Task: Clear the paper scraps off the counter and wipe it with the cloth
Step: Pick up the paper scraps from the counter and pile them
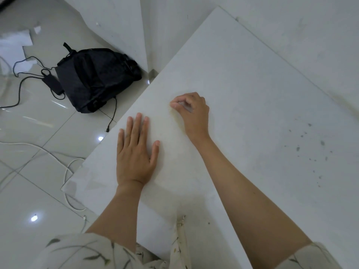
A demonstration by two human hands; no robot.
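Observation:
The white counter [252, 94] runs diagonally through the view. My left hand [136, 152] lies flat on it near its left edge, fingers straight and palm down. Just beyond it, my right hand [192, 111] rests on the counter with its fingers curled. A small pale paper scrap [184, 105] shows between its thumb and fingers, mostly hidden by the hand. I see no cloth in view. Dark specks [310, 148] dot the counter at the right.
A black backpack [97, 78] lies on the glossy tiled floor left of the counter, with a black charger [52, 84] and its cables. A white cable [66, 171] loops near the counter's corner. White paper pieces [17, 41] lie on the floor at the far left. Walls border the counter's far side.

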